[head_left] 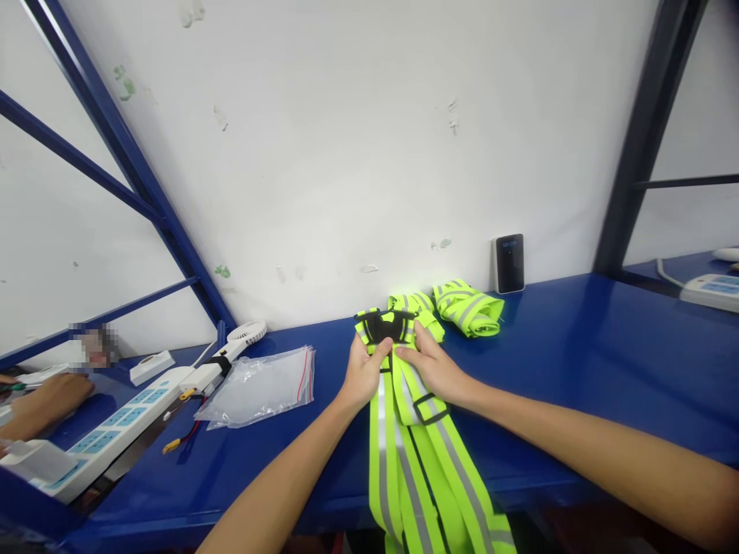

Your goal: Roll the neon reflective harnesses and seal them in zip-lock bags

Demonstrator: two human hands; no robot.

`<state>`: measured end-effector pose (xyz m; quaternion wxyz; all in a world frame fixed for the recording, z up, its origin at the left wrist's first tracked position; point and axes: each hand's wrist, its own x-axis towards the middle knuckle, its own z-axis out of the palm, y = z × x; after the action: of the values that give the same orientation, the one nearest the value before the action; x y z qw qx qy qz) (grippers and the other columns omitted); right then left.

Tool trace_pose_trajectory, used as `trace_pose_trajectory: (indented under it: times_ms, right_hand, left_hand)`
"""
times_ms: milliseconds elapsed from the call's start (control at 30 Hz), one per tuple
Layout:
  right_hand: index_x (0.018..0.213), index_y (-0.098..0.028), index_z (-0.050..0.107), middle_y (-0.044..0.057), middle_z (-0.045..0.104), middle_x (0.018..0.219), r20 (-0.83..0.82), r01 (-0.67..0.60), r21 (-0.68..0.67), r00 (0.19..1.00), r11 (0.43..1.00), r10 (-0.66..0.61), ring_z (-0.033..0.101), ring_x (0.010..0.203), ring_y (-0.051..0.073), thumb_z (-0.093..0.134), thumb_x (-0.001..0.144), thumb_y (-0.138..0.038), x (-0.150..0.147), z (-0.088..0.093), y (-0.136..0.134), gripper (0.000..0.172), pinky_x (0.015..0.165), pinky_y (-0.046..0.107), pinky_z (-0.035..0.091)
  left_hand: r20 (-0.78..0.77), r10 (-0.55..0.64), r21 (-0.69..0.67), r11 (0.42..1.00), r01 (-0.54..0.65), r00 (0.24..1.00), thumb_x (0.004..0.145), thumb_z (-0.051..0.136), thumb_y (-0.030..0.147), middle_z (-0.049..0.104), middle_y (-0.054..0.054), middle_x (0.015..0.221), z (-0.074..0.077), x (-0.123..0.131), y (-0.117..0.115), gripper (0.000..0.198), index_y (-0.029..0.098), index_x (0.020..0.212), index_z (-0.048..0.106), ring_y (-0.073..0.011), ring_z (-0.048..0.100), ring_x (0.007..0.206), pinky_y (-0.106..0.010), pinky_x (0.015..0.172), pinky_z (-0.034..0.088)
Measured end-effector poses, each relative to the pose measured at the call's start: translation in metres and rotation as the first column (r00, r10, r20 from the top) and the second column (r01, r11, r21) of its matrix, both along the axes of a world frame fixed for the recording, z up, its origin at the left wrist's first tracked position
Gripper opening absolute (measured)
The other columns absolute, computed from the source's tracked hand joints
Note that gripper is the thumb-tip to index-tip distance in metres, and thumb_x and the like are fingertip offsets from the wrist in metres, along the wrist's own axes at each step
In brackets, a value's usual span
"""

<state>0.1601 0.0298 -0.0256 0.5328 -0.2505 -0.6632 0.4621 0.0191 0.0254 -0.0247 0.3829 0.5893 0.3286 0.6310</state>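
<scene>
A neon-yellow reflective harness vest [416,462] with grey stripes and black buckles hangs from both my hands over the table's front edge. My left hand [366,369] is closed on its upper left side, thumb against the black middle part [384,329]. On the other side my right hand [433,362] grips the straps, just above a black slide buckle [430,409]. Behind the held vest, one yellow reflective bundle [409,300] is partly hidden. Another rolled bundle [470,308] lies to its right.
Clear zip bags [259,388] lie left on the blue table [566,362], beside a white power strip [124,423], a small fan [247,332] and yellow-tipped cables [173,445]. A black-fronted device [509,264] leans on the wall. Another person's hand [63,392] is at far left.
</scene>
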Motion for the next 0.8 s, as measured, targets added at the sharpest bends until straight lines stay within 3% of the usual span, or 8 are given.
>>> trace_pose_trajectory:
  times_ms: [67,167,367,467,567,667,800]
  right_hand:
    - [0.121,-0.021,0.051,0.007,0.061,0.124,-0.041,0.017,0.04,0.999,0.999,-0.016,0.054,0.119,0.023,0.057,0.085,-0.025,0.0011,-0.0006,0.0047,0.037,0.105,0.04,0.04]
    - [0.113,-0.019,0.054,0.007,0.065,0.114,-0.034,0.126,0.078,0.992,0.989,-0.124,0.058,0.111,0.024,0.062,0.082,-0.027,0.0014,-0.001,0.0078,0.033,0.1,0.04,0.043]
    - [0.112,-0.018,0.055,0.008,0.065,0.112,0.009,0.182,0.112,0.983,0.977,-0.184,0.059,0.107,0.025,0.066,0.082,-0.031,0.003,0.0017,0.0059,0.035,0.097,0.039,0.044]
    - [0.114,-0.018,0.054,0.008,0.065,0.113,0.015,0.185,0.112,0.982,0.976,-0.188,0.059,0.109,0.025,0.067,0.081,-0.033,0.0029,0.0017,0.0055,0.038,0.098,0.04,0.044]
    - [0.12,-0.018,0.052,0.009,0.062,0.122,0.021,0.188,0.102,0.981,0.977,-0.191,0.056,0.116,0.026,0.065,0.082,-0.035,0.002,-0.0002,0.0038,0.044,0.103,0.041,0.04]
    - [0.131,-0.022,0.048,0.008,0.055,0.136,0.034,0.133,0.06,0.99,0.989,-0.135,0.045,0.13,0.025,0.059,0.086,-0.036,0.002,-0.0028,0.0008,0.048,0.112,0.042,0.031]
    - [0.138,-0.026,0.045,0.005,0.051,0.142,0.039,0.068,-0.086,0.997,0.994,-0.065,0.032,0.141,0.025,0.054,0.087,-0.036,0.0051,-0.0019,0.0,0.053,0.117,0.044,0.021]
  left_hand:
    - [-0.004,-0.034,-0.001,0.999,0.034,0.999,0.08,0.071,0.035,0.067,-0.003,0.087,-0.0014,0.0,0.0019,0.034,0.016,0.102,0.054,-0.0135,0.065,0.068,-0.026,0.068,0.053]
    - [-0.018,-0.102,0.0,0.995,0.102,0.995,0.081,0.07,0.037,0.061,0.003,0.073,-0.0018,0.001,0.0023,0.033,0.017,0.097,0.049,-0.0091,0.055,0.045,-0.023,0.046,0.047]
    - [0.022,-0.106,-0.028,0.994,0.106,0.994,0.079,0.072,0.037,0.061,0.003,0.072,0.0005,0.0035,-0.001,0.035,0.017,0.099,0.05,-0.0097,0.055,0.044,-0.024,0.044,0.048]
    - [0.115,-0.099,-0.127,0.985,0.113,0.988,0.075,0.075,0.038,0.067,0.0,0.077,0.001,0.0049,-0.0026,0.039,0.016,0.099,0.054,-0.0141,0.062,0.054,-0.027,0.053,0.051]
    - [0.19,-0.08,-0.191,0.975,0.117,0.979,0.073,0.076,0.038,0.071,-0.006,0.094,0.001,0.0064,-0.0041,0.044,0.016,0.107,0.058,-0.0224,0.069,0.084,-0.033,0.076,0.054]
    - [0.198,-0.091,-0.173,0.977,0.126,0.976,0.074,0.076,0.036,0.071,-0.008,0.105,0.0002,0.0066,-0.0038,0.048,0.016,0.114,0.058,-0.0254,0.065,0.104,-0.037,0.092,0.049]
    - [0.148,-0.069,-0.13,0.988,0.089,0.986,0.073,0.077,0.035,0.069,-0.008,0.111,-0.0019,0.0035,0.0001,0.044,0.016,0.109,0.059,-0.025,0.063,0.109,-0.038,0.098,0.045]
